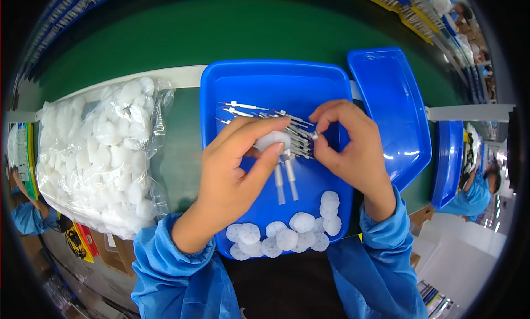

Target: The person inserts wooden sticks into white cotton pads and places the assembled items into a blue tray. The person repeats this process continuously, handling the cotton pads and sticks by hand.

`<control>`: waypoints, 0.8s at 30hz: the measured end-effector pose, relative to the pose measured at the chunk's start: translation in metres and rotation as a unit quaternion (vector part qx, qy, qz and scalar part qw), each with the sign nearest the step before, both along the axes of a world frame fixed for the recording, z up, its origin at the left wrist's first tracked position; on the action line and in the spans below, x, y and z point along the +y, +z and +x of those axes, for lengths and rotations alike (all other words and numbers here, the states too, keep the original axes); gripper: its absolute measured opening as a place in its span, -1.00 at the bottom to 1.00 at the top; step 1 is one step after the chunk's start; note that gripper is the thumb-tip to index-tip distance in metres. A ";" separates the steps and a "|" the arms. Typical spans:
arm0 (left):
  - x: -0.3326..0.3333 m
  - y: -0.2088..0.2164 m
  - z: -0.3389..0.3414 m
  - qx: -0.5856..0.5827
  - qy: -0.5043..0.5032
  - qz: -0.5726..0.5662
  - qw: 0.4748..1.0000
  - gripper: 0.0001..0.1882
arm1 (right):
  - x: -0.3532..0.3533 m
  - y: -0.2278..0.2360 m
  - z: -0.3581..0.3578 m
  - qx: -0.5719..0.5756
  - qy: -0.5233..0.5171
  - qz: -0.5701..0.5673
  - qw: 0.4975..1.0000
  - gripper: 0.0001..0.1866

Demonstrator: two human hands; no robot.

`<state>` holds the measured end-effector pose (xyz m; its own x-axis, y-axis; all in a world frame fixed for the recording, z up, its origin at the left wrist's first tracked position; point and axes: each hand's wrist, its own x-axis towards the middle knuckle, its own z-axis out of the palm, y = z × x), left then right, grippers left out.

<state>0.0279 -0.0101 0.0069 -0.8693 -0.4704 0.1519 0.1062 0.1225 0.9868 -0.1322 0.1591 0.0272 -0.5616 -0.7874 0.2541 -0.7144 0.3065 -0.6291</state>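
Note:
My left hand [226, 170] grips a white round disc [273, 138] between thumb and fingers above a blue tray [265, 69]. To its right, my right hand [356, 145] pinches thumb and forefinger together on a small whitish piece [314, 135] whose kind is too small to make out. Below and behind the hands lie several thin white rods [301, 148] with dark tips. Two thicker white tubes [286, 178] with clear ends point toward me just under the left thumb. Several loose white discs [287, 239] are scattered along the tray's near side.
A clear plastic bag [99, 153] full of white discs lies on the green table [182, 37] at left. An empty blue tray [395, 120] rests to the right, tilted against the main tray's side. Further off at both edges, other people work beside more blue bins [448, 164].

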 end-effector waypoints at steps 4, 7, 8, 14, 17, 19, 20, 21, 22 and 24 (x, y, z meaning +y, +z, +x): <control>-0.002 -0.006 0.001 0.031 -0.004 -0.014 0.999 -0.59 | -0.003 -0.002 0.018 -0.069 0.046 -0.088 0.993 -0.74; -0.004 -0.009 0.002 0.038 0.009 0.012 0.999 -0.62 | -0.001 -0.007 0.019 -0.008 0.041 -0.102 0.994 -0.70; -0.003 -0.008 0.001 0.030 0.017 0.037 0.999 -0.64 | 0.000 -0.008 0.018 -0.011 0.050 -0.111 0.993 -0.69; -0.003 -0.003 0.004 -0.010 0.013 0.061 0.998 -0.65 | 0.001 -0.011 0.021 -0.019 0.074 -0.114 0.991 -0.63; -0.001 -0.005 0.002 0.007 0.048 0.027 0.998 -0.64 | 0.003 -0.009 0.023 -0.030 0.063 -0.109 0.992 -0.64; -0.002 -0.001 0.002 -0.005 0.050 -0.036 0.998 -0.61 | 0.005 -0.010 0.026 -0.054 0.051 -0.109 0.991 -0.64; -0.003 -0.001 0.001 0.001 0.058 -0.064 0.996 -0.60 | 0.005 -0.010 0.028 -0.066 0.046 -0.109 0.991 -0.65; -0.003 -0.001 0.000 0.008 0.066 -0.091 0.994 -0.59 | 0.005 -0.009 0.028 -0.069 0.043 -0.112 0.990 -0.65; -0.004 -0.001 0.000 0.014 0.074 -0.118 0.990 -0.57 | 0.005 -0.008 0.028 -0.072 0.040 -0.115 0.990 -0.65; -0.006 0.002 0.001 -0.001 0.061 -0.154 0.986 -0.57 | 0.003 -0.008 0.030 -0.088 0.034 -0.118 0.989 -0.65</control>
<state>0.0286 -0.0161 0.0093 -0.8095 -0.5038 0.3016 0.0696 0.4277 0.9012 -0.1020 0.1624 0.0196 -0.5619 -0.7548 0.3384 -0.6016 0.0921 -0.7935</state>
